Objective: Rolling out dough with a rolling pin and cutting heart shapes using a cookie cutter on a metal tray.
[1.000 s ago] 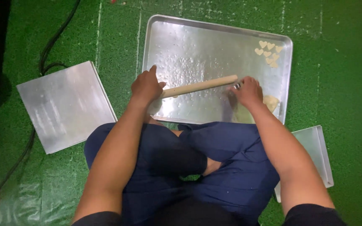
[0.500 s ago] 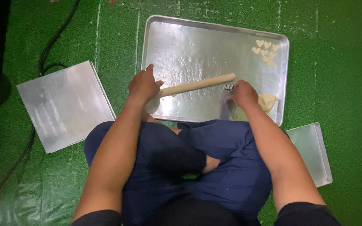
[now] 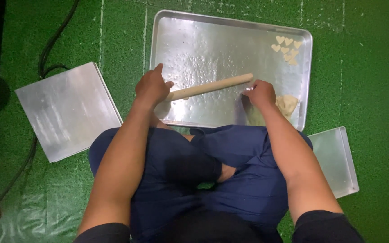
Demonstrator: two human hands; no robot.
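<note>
On the big metal tray [image 3: 194, 27], your left hand [image 3: 151, 87] curls its fingers over the near end of the wooden rolling pin [image 3: 210, 86], which lies slanted across the tray's middle. Your right hand [image 3: 261, 93] rests by the pin's far end, fingers bent together; whether they grip it, you cannot tell. Dough [image 3: 288, 104] sits in the tray's near right corner, heart cut-outs [image 3: 287, 47] in its far right corner.

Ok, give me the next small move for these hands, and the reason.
Probably shift the rolling pin right onto the dough lump. The left hand and right hand rest at its ends, but the pin lies on bare tray, beside the dough.
</note>
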